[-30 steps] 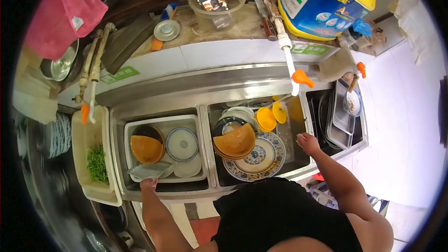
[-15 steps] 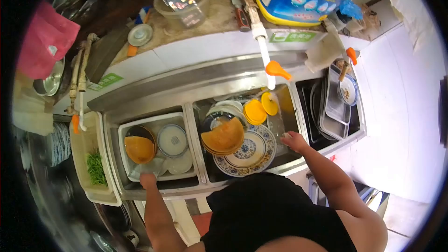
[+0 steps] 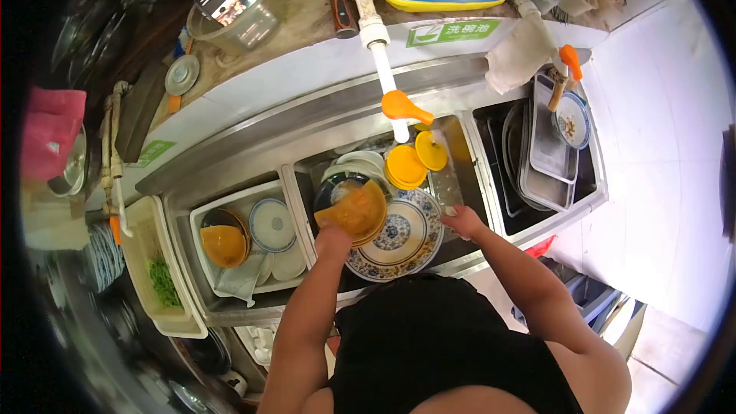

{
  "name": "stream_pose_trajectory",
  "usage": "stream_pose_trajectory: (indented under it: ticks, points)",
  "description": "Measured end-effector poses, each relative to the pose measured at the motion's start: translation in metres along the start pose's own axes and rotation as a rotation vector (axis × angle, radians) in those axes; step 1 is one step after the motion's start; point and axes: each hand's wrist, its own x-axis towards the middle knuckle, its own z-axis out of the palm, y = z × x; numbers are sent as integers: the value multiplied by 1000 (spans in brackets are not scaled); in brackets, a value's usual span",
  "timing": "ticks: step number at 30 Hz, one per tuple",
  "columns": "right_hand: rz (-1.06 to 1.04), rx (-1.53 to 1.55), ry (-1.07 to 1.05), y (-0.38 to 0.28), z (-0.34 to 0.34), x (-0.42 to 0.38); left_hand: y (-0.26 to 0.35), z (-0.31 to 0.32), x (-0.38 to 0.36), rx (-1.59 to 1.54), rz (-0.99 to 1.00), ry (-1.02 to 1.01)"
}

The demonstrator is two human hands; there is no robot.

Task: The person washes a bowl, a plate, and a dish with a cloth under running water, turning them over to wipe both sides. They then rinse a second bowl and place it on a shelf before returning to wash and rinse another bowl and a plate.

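In the middle sink basin, my left hand [image 3: 333, 239] is at the near rim of a stacked orange bowl [image 3: 359, 211] with a slanted edge, its fingers closed on that rim. Right of it, my right hand [image 3: 463, 222] is pinched around something small and whitish that I cannot make out. Between the hands lies a large blue-patterned plate [image 3: 418, 241]. Behind the bowl are some white dishes [image 3: 360, 159], partly hidden. Small yellow dishes [image 3: 405, 167] sit beyond the plate.
A white tub [image 3: 201, 215] in the left basin holds orange bowls and a blue-rimmed bowl [image 3: 273, 225]. Metal trays [image 3: 548, 161] fill the right basin. A tap [image 3: 391, 100] with an orange handle hangs over the middle. A knife [image 3: 339, 0] lies on the ledge.
My left hand has moved right, from the white tub's near edge to the orange bowl in the middle basin. My right hand stays by the plate's right side. The view has shifted slightly.
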Motion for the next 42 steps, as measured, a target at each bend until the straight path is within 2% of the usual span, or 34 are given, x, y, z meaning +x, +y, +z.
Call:
stream_pose_trajectory:
  ticks: [1,3,4,5,7,9,10,11,12,13,14,15,16,18,19,21,22,24,25,27,28,30,31,33,34,36,37,38,40,41,42]
  points:
    - [-17,0,-3,0,0,2,1,0,8,5,3,-2]
    - [-70,-62,-19,7,0,8,7,-7,24,68,-57,-134]
    - [-123,-128,-40,12,2,11,8,-11,28,73,-55,-136]
    - [-119,-126,-40,16,3,14,10,-14,30,5,-133,-116]
    - [83,-39,-27,17,5,19,7,-13,42,-63,-212,-92]
    - [33,-130,4,13,6,18,-3,7,74,49,-142,-371]
    - [-16,-222,36,11,8,17,-13,32,90,50,-145,-370]
    - [-18,-222,31,8,12,17,-26,66,102,-184,-229,-245]
    - [-107,-262,28,5,19,16,-34,83,106,-417,-312,-115]
    - [-197,-300,26,-3,27,15,-32,71,96,-418,-317,-113]
    - [-200,-298,23,-11,35,13,-29,58,85,-409,-293,-239]
    - [-358,-383,40,-28,44,5,-25,47,75,-398,-267,-366]
    - [-516,-466,57,-42,54,2,-25,49,71,-398,-270,-362]
    - [-754,-506,41,-62,79,3,-27,52,61,-985,-308,-329]
    - [-762,-502,42,-73,93,8,-23,43,53,-984,-309,-319]
    - [-894,-792,-60,-92,119,19,-12,23,32,-1399,-382,-355]
    - [-904,-788,-54,-97,129,24,-8,14,26,-1399,-378,-343]
    - [-845,-992,-76,-106,142,36,2,-6,19,-1494,-429,-426]
    - [-856,-997,-61,-105,147,46,5,-12,17,-1502,-414,-414]
    - [-880,-1185,-172,-106,152,62,7,-24,10,-1442,-379,-315]
    - [-887,-1195,-160,-125,139,49,7,-37,4,-1452,-368,-306]
    - [-751,-751,-242,-156,112,19,2,-59,-16,-1240,-154,-203]
    - [-751,-756,-239,-159,105,17,2,-68,-31,-1245,-151,-203]
    - [-747,-395,-368,-161,84,17,3,-88,-56,-539,152,193]
    - [-747,-395,-362,-165,72,6,5,-90,-64,-539,158,194]
    - [-561,-198,-287,-173,47,-26,17,-90,-84,-888,168,290]
    - [-627,-263,-198,-181,41,-44,32,-123,-112,-1319,297,-15]
    - [-628,-266,-196,-183,43,-55,45,-127,-111,-1321,300,-15]
    - [-871,-590,172,-183,51,-72,67,-128,-107,-1935,259,-430]
    - [-890,-591,221,-183,51,-76,80,-126,-103,-2112,299,-328]
    - [-886,-589,234,-182,46,-80,83,-127,-96,-2106,310,-336]
